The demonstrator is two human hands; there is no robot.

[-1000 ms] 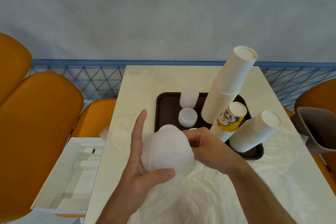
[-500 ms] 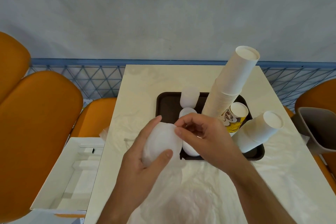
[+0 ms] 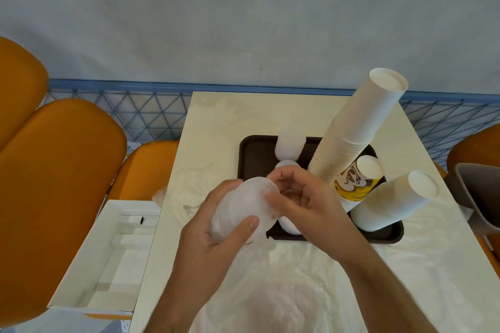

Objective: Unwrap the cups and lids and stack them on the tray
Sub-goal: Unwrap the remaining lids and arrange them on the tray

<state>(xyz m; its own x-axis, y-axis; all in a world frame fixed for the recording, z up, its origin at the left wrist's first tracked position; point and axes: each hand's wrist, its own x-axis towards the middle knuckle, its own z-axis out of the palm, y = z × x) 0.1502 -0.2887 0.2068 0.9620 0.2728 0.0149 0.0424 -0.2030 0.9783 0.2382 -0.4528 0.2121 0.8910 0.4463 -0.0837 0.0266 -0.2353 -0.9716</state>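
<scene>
My left hand (image 3: 213, 227) grips a stack of white lids (image 3: 239, 208) still wrapped in thin clear plastic, held over the near left edge of the dark brown tray (image 3: 253, 154). My right hand (image 3: 303, 197) pinches the plastic at the stack's far end. On the tray stand a tall leaning stack of white paper cups (image 3: 354, 132), a yellow printed cup stack (image 3: 357, 184), a shorter white cup stack (image 3: 395, 200) and unwrapped lid stacks (image 3: 289, 143). Another lid pile is partly hidden behind my hands.
Loose clear plastic wrap (image 3: 284, 292) covers the near part of the cream table (image 3: 216, 121). An open white cardboard box (image 3: 113, 257) sits left of the table. Orange chairs (image 3: 54, 184) stand at left, and a grey bin (image 3: 479, 194) at right.
My left hand lifted the wrapped lid stack forward toward the tray. My right hand moved from the stack's side to its far end and now pinches the plastic there.
</scene>
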